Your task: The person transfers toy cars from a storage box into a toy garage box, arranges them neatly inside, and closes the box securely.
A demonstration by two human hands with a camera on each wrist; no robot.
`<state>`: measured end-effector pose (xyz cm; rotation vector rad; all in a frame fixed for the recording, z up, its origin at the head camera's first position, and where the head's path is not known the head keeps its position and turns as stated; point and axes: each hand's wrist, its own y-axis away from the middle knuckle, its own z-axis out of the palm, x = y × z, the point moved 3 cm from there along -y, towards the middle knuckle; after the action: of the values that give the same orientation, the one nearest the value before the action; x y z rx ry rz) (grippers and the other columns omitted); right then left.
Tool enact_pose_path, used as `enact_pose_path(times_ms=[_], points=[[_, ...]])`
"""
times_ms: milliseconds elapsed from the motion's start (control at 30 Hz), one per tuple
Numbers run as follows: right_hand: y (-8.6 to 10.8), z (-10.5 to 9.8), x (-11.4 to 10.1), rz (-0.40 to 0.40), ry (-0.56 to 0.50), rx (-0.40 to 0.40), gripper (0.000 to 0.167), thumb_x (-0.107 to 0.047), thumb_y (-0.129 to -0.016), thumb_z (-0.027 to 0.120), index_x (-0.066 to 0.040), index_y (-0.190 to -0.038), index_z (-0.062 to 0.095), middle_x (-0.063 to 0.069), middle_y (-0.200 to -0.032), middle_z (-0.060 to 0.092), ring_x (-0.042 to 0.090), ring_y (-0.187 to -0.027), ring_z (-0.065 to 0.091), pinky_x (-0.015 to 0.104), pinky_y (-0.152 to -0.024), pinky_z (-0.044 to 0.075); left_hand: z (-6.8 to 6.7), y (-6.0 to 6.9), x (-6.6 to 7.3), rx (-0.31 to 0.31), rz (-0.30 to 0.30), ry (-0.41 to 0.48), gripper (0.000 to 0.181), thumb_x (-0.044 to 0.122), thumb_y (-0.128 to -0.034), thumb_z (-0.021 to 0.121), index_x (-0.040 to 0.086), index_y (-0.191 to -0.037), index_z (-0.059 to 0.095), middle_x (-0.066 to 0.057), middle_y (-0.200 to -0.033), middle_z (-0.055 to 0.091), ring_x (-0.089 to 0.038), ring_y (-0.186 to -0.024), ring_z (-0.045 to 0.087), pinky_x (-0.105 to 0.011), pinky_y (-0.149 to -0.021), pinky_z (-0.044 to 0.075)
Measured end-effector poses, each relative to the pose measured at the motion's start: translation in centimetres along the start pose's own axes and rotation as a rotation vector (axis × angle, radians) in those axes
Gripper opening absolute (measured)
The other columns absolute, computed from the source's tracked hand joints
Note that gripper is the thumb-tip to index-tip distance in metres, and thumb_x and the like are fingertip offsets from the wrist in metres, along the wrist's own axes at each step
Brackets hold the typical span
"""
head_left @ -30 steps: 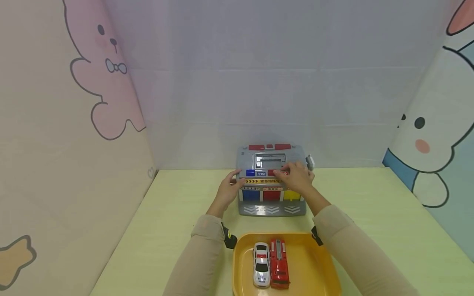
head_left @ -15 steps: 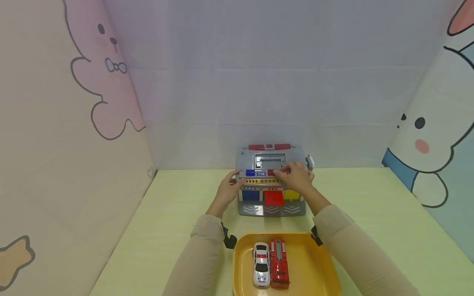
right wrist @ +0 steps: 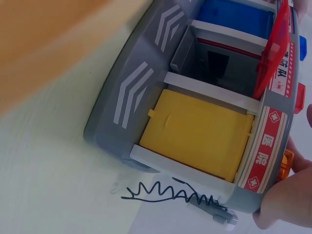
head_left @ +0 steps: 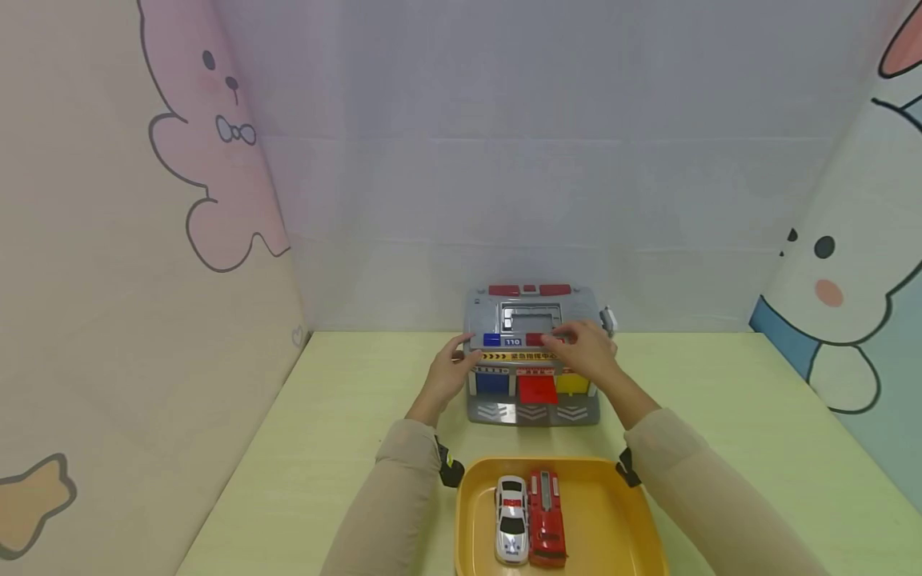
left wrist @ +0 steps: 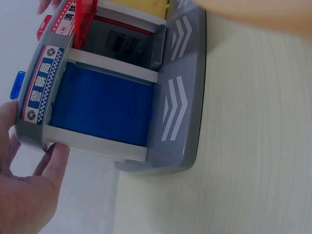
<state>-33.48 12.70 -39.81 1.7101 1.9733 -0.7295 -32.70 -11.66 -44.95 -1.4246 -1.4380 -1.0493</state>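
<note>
The grey plastic toy garage (head_left: 529, 357) stands between your left hand (head_left: 445, 373), which pinches its edge, likely steadying it, and your right hand (head_left: 592, 352). With digits apart, the latter touches its red plastic button (head_left: 534, 339), seemingly to lift its red plastic door (head_left: 537, 390).

Both of the person's arms stretch forward, the left arm (head_left: 385, 512) slanting inward behind the left hand (head_left: 445, 376), the right arm (head_left: 716, 496) slanting inward behind the right hand (head_left: 592, 354). Sleeves end short of the 2 bare wrists (head_left: 634, 402). I see the left hand gripping between thumb and fingers, its tips turned toward the right hand. The right hand arches, back upward, thumb and fingertips aimed at the left, the thumb pressing. The 2 hands stand apart.
</note>
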Motion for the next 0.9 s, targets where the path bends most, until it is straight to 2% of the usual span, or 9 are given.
enact_pose_path(times_ms=[133, 567, 900], points=[[0.2, -0.2, 0.2, -0.013, -0.02, 0.015, 0.049, -0.039, -0.093, 0.065, 0.0, -0.122, 0.061, 0.026, -0.129, 0.047, 0.043, -0.116, 0.039, 0.064, -0.098, 0.021, 0.0, -0.1, -0.1, 0.0, 0.001, -0.002, 0.047, 0.028, -0.0978, 0.062, 0.02, -0.142, 0.05, -0.014, -0.118, 0.058, -0.029, -0.111, 0.055, -0.045, -0.09, 0.048], [1.4, -0.6, 0.2, -0.005, -0.037, 0.037, 0.054, -0.036, -0.09, 0.07, -0.003, -0.13, 0.055, 0.029, -0.14, 0.034, 0.046, -0.126, 0.029, 0.063, -0.101, 0.022, 0.1, -0.2, -0.3, 0.003, -0.014, -0.012, 0.047, 0.031, -0.0979, 0.061, 0.023, -0.143, 0.05, -0.014, -0.122, 0.057, -0.03, -0.116, 0.054, -0.047, -0.093, 0.047], [2.5, -1.1, -0.3, -0.018, -0.074, 0.034, 0.056, -0.032, -0.09, 0.07, -0.004, -0.134, 0.051, 0.029, -0.142, 0.031, 0.047, -0.127, 0.026, 0.064, -0.098, 0.027, 0.0, 0.1, -0.1, 0.008, 0.009, -0.034, 0.049, 0.035, -0.0973, 0.061, 0.021, -0.142, 0.05, -0.015, -0.121, 0.058, -0.031, -0.114, 0.054, -0.047, -0.091, 0.048]])
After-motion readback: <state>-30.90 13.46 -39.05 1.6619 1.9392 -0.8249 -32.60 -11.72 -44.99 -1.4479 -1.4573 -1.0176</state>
